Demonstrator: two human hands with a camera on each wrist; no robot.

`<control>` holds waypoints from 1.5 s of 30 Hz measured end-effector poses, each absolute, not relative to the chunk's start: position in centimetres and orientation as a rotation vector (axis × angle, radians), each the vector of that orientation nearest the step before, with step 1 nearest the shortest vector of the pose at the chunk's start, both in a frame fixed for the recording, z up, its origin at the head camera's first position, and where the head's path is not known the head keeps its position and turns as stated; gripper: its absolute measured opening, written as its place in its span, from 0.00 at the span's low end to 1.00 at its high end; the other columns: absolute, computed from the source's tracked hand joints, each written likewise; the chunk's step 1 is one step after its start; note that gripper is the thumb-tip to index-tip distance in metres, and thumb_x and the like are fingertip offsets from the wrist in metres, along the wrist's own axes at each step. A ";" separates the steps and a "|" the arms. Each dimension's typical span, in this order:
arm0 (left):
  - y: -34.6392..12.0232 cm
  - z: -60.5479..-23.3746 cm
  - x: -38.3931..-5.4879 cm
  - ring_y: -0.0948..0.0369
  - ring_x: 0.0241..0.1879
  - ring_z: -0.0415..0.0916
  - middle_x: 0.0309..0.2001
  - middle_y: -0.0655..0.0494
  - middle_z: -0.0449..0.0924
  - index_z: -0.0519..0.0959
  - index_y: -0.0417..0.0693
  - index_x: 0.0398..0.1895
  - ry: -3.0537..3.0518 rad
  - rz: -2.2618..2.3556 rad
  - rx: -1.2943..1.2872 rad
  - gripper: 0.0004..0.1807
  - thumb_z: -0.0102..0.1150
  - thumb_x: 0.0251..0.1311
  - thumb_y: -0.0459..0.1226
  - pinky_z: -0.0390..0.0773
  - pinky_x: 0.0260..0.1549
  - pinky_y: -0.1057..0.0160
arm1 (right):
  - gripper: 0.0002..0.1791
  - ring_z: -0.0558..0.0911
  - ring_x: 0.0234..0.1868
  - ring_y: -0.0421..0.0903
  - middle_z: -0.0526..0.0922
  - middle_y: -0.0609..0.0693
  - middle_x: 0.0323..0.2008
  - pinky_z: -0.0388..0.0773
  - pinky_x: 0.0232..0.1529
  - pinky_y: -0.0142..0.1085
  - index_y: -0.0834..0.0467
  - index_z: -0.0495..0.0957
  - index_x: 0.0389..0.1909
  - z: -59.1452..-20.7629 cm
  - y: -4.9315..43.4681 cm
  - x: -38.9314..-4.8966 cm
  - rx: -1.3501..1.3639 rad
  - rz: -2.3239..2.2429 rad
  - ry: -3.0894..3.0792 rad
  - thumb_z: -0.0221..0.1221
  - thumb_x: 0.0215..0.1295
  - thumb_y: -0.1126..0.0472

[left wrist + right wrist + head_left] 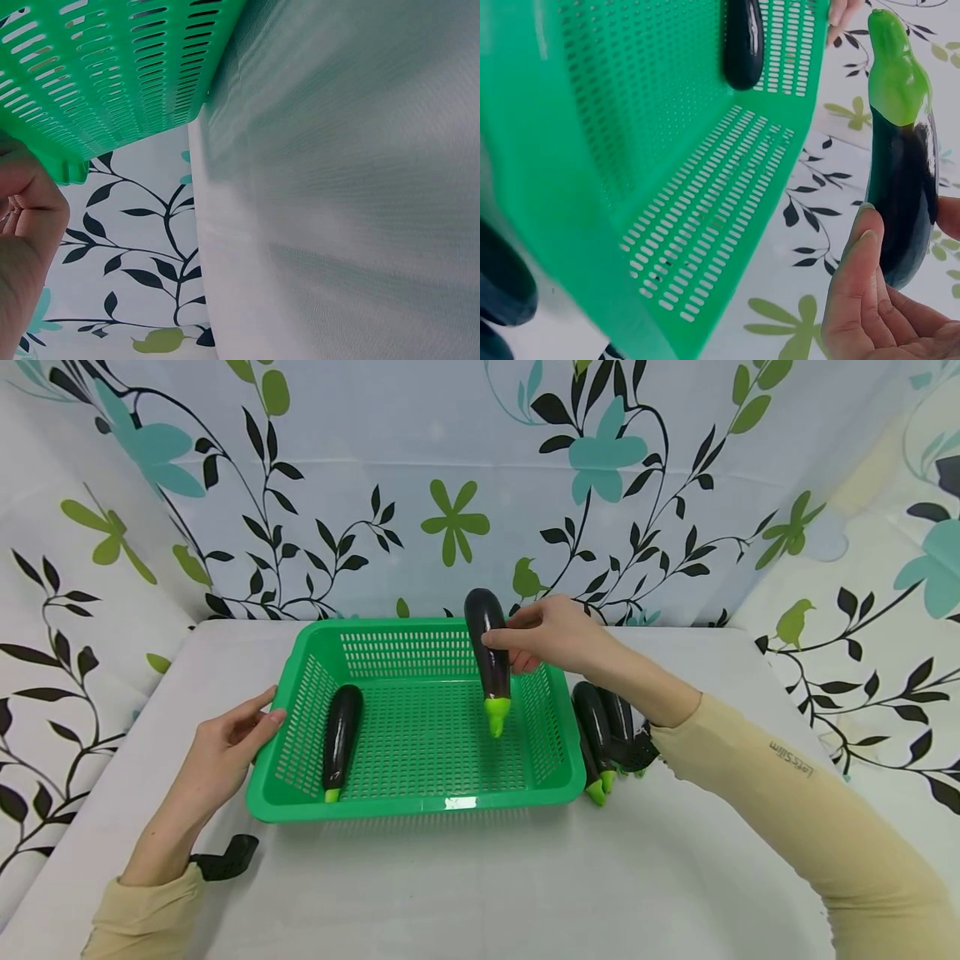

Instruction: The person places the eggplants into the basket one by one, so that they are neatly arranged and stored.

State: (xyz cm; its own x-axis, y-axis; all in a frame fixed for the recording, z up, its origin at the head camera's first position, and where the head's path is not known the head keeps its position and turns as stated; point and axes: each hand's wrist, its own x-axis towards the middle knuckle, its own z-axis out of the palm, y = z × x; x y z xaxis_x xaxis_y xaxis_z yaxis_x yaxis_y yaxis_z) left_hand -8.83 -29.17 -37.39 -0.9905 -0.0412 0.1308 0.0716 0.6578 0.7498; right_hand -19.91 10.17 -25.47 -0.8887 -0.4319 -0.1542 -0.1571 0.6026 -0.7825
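- Right hand point(558, 631): thumb and fingers pinch the held eggplant point(489, 647) – dark body up, green stem end down in the head view, right of centre, overlapping the basket's far right part. We can't tell how high it sits above the floor of the basket.
- Left hand point(225, 747): grips the green basket point(360, 812) at its left end, thumb on the rim.
- Second eggplant point(342, 735) lies inside the basket, left side, stem end toward the bottom of the frame.
- Eggplant pile point(592, 718) on the table point(480, 893), right of the basket, partly behind the right forearm – only the head view gives us the stem ends.
- Left wrist adds the basket's slotted outer wall, upper left, fingers curled at its rim.
- Right wrist adds a close look at the pinch, lower right, and the glossy green cap; we also catch the left fingertips at the upper edge.
- Head view alone gives us lettering on the right sleeve point(791, 768).
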 end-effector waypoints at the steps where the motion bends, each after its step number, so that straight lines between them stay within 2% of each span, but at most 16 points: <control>1: -29.2 -37.4 -8.8 0.70 0.28 0.74 0.42 0.41 0.78 0.62 0.39 0.74 -2.733 -1.247 -0.028 0.31 0.48 0.76 0.46 0.77 0.25 0.71 | 0.24 0.87 0.31 0.48 0.88 0.55 0.31 0.83 0.46 0.42 0.60 0.84 0.51 -25.4 9.9 -19.9 -0.489 -1.185 2.490 0.65 0.64 0.45; 4: -29.1 -37.4 -8.8 0.71 0.28 0.74 0.43 0.40 0.78 0.62 0.39 0.74 -2.732 -1.252 -0.031 0.31 0.48 0.76 0.46 0.77 0.25 0.72 | 0.21 0.87 0.31 0.49 0.88 0.56 0.31 0.84 0.43 0.40 0.60 0.85 0.48 -25.5 9.0 -20.1 -0.496 -1.215 2.453 0.66 0.64 0.47; 9: -29.1 -37.3 -8.8 0.71 0.28 0.74 0.43 0.39 0.78 0.63 0.38 0.74 -2.731 -1.248 -0.033 0.31 0.48 0.76 0.47 0.77 0.25 0.72 | 0.24 0.87 0.33 0.48 0.86 0.56 0.31 0.84 0.42 0.38 0.62 0.82 0.51 -25.8 7.6 -20.4 -0.462 -1.221 2.419 0.67 0.64 0.48; 14: -29.1 -37.3 -8.8 0.72 0.28 0.74 0.44 0.38 0.79 0.63 0.37 0.74 -2.730 -1.239 -0.038 0.31 0.48 0.76 0.47 0.77 0.25 0.72 | 0.21 0.86 0.32 0.48 0.86 0.55 0.30 0.84 0.41 0.38 0.62 0.84 0.46 -25.9 6.3 -20.4 -0.474 -1.215 2.410 0.67 0.63 0.48; 20: -29.2 -37.3 -8.8 0.73 0.29 0.75 0.44 0.37 0.79 0.63 0.37 0.74 -2.729 -1.239 -0.046 0.31 0.48 0.76 0.46 0.78 0.25 0.72 | 0.21 0.87 0.31 0.48 0.86 0.55 0.29 0.84 0.40 0.37 0.63 0.83 0.47 -26.4 5.0 -20.7 -0.505 -1.207 2.375 0.66 0.64 0.49; 26: -29.2 -37.4 -8.9 0.73 0.29 0.75 0.44 0.38 0.79 0.63 0.37 0.74 -2.723 -1.248 -0.046 0.31 0.48 0.76 0.46 0.77 0.26 0.72 | 0.18 0.86 0.29 0.50 0.84 0.55 0.25 0.84 0.38 0.38 0.63 0.83 0.29 -27.6 3.4 -20.9 -0.565 -1.175 2.342 0.66 0.64 0.50; 30: -29.2 -37.4 -8.9 0.72 0.29 0.74 0.44 0.39 0.79 0.63 0.37 0.74 -2.720 -1.258 -0.049 0.31 0.48 0.76 0.46 0.76 0.25 0.72 | 0.22 0.85 0.28 0.50 0.83 0.56 0.23 0.84 0.37 0.38 0.61 0.76 0.18 -28.5 2.1 -21.0 -0.567 -1.155 2.311 0.67 0.64 0.50; 33: -29.3 -37.3 -8.8 0.71 0.28 0.74 0.43 0.39 0.79 0.63 0.37 0.74 -2.715 -1.266 -0.046 0.30 0.48 0.76 0.46 0.76 0.25 0.72 | 0.25 0.86 0.27 0.49 0.84 0.57 0.23 0.85 0.36 0.38 0.58 0.69 0.14 -29.1 0.8 -21.2 -0.557 -1.138 2.289 0.67 0.64 0.50; 36: -29.2 -37.4 -8.8 0.71 0.29 0.74 0.43 0.40 0.78 0.63 0.38 0.74 -2.716 -1.273 -0.039 0.31 0.48 0.76 0.47 0.77 0.25 0.72 | 0.23 0.86 0.27 0.48 0.86 0.59 0.26 0.85 0.37 0.39 0.58 0.71 0.16 -29.5 -0.2 -21.4 -0.531 -1.110 2.272 0.67 0.64 0.51; 41: -29.2 -37.4 -8.9 0.70 0.29 0.74 0.42 0.40 0.78 0.63 0.38 0.74 -2.723 -1.278 -0.034 0.31 0.48 0.76 0.47 0.77 0.26 0.71 | 0.17 0.87 0.28 0.47 0.88 0.63 0.33 0.85 0.37 0.38 0.62 0.80 0.30 -30.2 -1.3 -21.6 -0.484 -1.061 2.251 0.66 0.64 0.51; 45: -29.3 -37.3 -8.9 0.70 0.29 0.74 0.42 0.40 0.78 0.62 0.37 0.74 -2.725 -1.286 -0.036 0.31 0.48 0.76 0.46 0.76 0.25 0.71 | 0.18 0.88 0.34 0.54 0.88 0.63 0.33 0.85 0.40 0.42 0.64 0.82 0.33 -31.3 -2.0 -21.9 -0.468 -1.014 2.252 0.66 0.65 0.51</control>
State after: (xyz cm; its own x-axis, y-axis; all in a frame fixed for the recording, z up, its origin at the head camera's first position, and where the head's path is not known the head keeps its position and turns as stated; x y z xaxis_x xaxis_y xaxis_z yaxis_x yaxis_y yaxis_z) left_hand -8.88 -29.32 -37.33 -0.9915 -0.0329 0.1261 0.0765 0.6369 0.7671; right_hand -21.88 -2.03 -31.32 -0.7464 -0.5390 -0.3905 -0.0647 0.6426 -0.7634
